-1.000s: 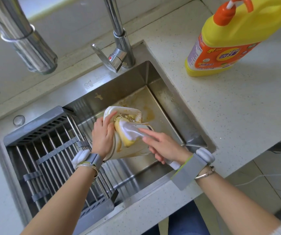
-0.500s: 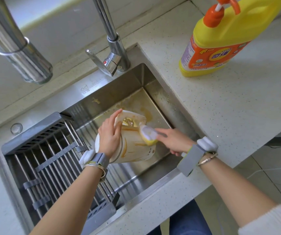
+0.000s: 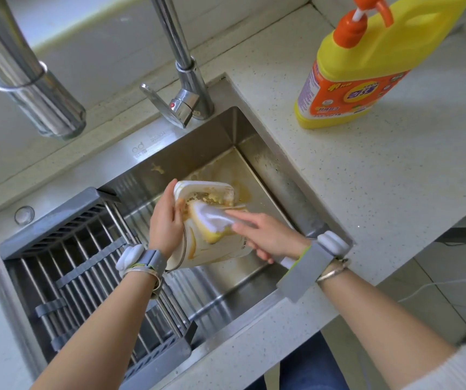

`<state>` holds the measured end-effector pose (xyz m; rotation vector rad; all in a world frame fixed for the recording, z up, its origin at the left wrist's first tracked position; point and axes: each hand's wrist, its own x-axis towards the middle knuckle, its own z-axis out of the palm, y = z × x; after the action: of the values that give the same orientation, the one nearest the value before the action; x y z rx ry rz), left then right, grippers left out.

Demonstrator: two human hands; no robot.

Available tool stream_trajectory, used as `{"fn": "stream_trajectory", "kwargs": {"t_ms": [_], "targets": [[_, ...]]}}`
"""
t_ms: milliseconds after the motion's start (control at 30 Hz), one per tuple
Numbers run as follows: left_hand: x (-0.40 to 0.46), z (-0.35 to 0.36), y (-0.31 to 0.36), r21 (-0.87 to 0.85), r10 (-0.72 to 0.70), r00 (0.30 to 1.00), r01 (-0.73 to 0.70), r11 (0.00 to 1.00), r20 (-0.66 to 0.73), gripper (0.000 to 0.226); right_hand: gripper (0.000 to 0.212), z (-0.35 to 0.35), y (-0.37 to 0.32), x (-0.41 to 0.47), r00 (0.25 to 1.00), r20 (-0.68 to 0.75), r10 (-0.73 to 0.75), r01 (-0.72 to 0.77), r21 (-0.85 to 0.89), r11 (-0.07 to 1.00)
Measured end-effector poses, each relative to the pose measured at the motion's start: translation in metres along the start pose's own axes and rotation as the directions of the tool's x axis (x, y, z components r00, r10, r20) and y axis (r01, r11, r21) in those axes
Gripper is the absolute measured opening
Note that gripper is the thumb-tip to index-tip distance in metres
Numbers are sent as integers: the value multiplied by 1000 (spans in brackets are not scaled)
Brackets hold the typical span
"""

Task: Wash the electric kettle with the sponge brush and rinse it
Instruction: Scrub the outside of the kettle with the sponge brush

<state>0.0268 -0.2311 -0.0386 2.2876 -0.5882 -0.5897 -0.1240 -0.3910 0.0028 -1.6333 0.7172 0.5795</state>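
Observation:
A white electric kettle, smeared with yellow-brown grime, is tilted over the steel sink with its mouth pointing away from me. My left hand grips its left side near the rim. My right hand holds the sponge brush, whose white back and yellow sponge press on the kettle's upper side just below the rim. The brush handle is mostly hidden in my palm; its white end pokes out by my wrist.
A grey drying rack fills the sink's left half. The faucet rises behind the sink, its spout overhanging at upper left. A yellow detergent bottle with an orange pump stands on the speckled counter at right. Brown residue stains the sink floor.
The sponge brush slid from the kettle's right side back up to its upper side near the rim. My left hand kept its grip and the kettle stayed tilted over the sink.

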Motion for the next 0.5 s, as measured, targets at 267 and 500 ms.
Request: {"fn": "stream_trajectory", "kwargs": {"t_ms": [267, 500], "targets": [[-7, -13, -17, 0, -3, 997, 3, 1000, -77, 47, 44, 0, 27, 11, 943, -288, 166, -189, -52, 981], [-13, -9, -10, 83, 35, 996, -28, 996, -80, 47, 39, 11, 9, 24, 923, -367, 118, -110, 43, 993]]}}
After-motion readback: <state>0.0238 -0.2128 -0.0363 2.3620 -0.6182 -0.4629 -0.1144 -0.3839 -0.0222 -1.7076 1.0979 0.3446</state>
